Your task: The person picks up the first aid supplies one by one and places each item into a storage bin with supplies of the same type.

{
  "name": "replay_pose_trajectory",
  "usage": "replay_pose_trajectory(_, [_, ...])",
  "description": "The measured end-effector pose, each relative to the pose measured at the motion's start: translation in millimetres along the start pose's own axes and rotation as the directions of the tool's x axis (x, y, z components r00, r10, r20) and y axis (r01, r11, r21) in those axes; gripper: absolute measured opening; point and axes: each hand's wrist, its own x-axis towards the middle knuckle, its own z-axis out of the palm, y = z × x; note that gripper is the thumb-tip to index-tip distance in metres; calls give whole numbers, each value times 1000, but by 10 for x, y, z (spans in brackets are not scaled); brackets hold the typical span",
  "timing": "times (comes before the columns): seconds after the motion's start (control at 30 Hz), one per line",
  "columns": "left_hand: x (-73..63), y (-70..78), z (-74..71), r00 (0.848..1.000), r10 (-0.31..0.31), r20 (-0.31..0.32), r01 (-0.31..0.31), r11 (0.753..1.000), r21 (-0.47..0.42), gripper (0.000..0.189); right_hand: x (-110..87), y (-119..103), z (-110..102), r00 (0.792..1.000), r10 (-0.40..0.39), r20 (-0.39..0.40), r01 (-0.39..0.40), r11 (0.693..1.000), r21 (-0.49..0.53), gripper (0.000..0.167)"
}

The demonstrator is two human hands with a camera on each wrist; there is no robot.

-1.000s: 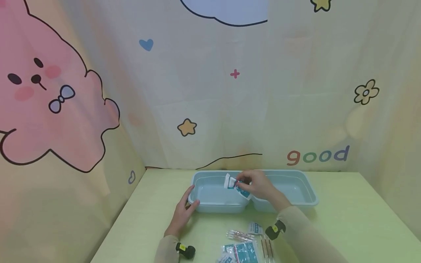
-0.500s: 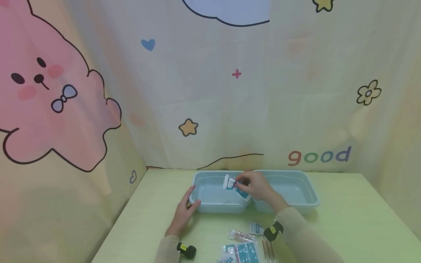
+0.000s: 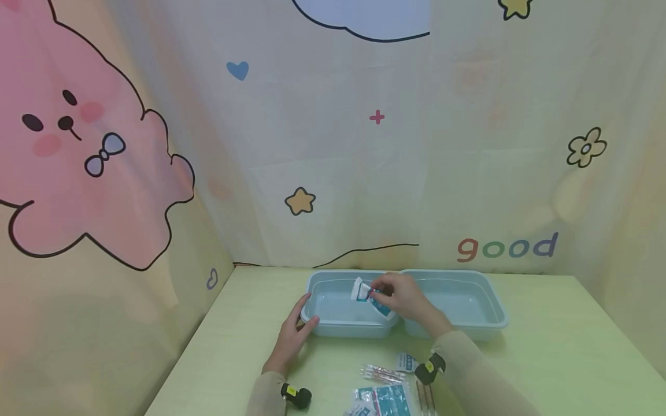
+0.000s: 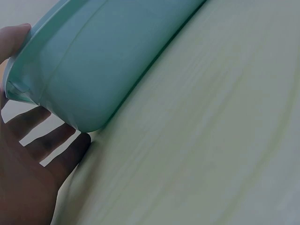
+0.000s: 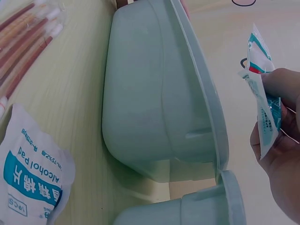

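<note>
My right hand [image 3: 408, 297] pinches a small white-and-teal packet with a red stripe [image 3: 361, 290] between thumb and fingers. The packet hangs over the right end of the left light blue plastic bin [image 3: 351, 331]. In the right wrist view the packet [image 5: 265, 105] is held at an angle, and part of it is covered by the fingers. At the bin's left end is my left hand [image 3: 290, 335], its thumb at the front rim and the fingers along the end wall. The left wrist view shows those fingers [image 4: 68, 157] spread against the bin's lower side.
A second light blue bin [image 3: 470, 333] stands close at the right. Nearer on the table lie an alcohol pad sachet [image 3: 406, 362], bagged cotton swabs [image 3: 384, 374], more brown-stemmed swabs [image 3: 425, 397] and teal packets [image 3: 391, 398]. A printed curtain [image 3: 354, 173] hangs behind.
The head view has shifted slightly. My right hand keeps its pinch on the packet with hardly any movement over the left bin, and my left hand stays at the bin's end.
</note>
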Motion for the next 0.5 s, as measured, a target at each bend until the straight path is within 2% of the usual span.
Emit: replay_pose_trajectory(0.5, [-8,27,-2,1000,-26,-4,26,1000,9,64,16,4,98,998,-56,-28,56,998,3,10])
